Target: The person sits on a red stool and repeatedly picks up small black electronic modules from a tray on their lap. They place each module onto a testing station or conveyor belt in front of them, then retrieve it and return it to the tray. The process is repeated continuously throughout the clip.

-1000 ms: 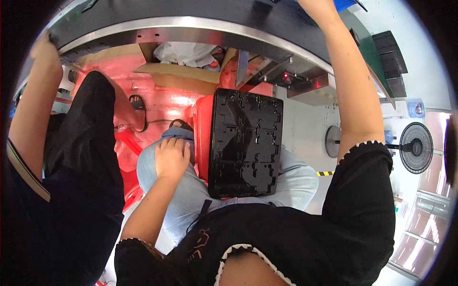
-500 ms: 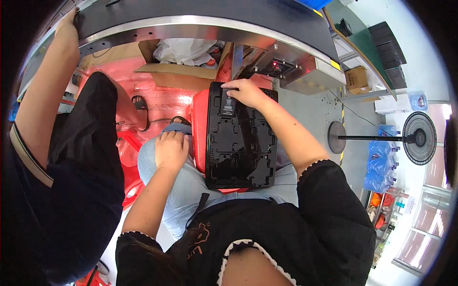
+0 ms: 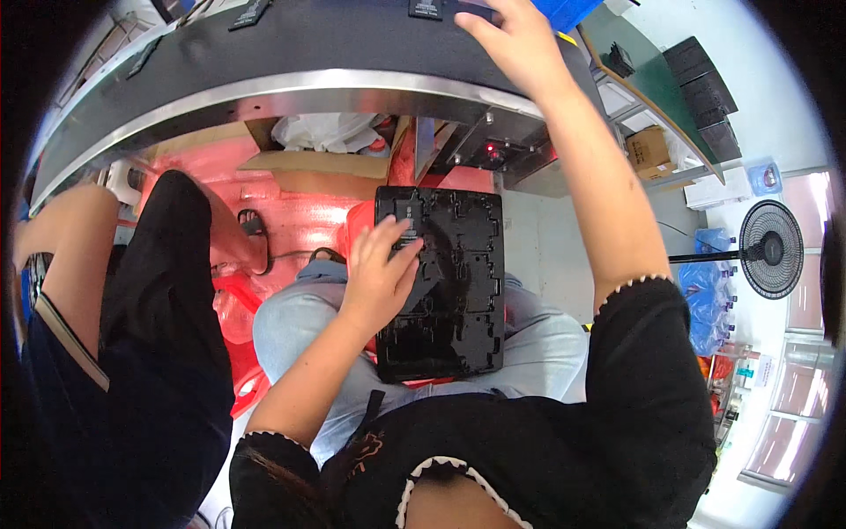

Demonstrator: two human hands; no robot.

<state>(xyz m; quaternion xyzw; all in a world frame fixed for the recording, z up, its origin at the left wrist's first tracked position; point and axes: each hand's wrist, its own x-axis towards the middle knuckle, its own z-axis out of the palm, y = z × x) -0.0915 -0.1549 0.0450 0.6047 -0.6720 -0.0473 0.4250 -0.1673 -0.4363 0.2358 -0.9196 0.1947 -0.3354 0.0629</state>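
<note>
A black plastic tray (image 3: 454, 344) with moulded pockets lies over my lap and a red stool. In its far left pocket sits a flat black battery-like pack (image 3: 408, 212) with small pale print. My left hand (image 3: 381, 273) is over the tray's left side, fingers spread, their tips at the near end of that pack; I cannot tell if they press on it. My right hand (image 3: 522, 48) reaches over the dark conveyor belt (image 3: 352, 44), thumb and fingers apart, nothing seen between them. Just left of it, a similar flat black pack (image 3: 426, 9) lies on the belt.
More flat packs (image 3: 248, 13) lie along the belt to the left. The belt's metal edge (image 3: 335, 81) runs across above my knees. An open cardboard box (image 3: 317, 172) stands beneath. A co-worker's knee (image 3: 181, 207) is close on my left; a black fan (image 3: 771, 249) stands right.
My right hand has left the pack in the tray and moved up over the belt. My left hand has moved from my thigh onto the tray. Packs have appeared on the belt.
</note>
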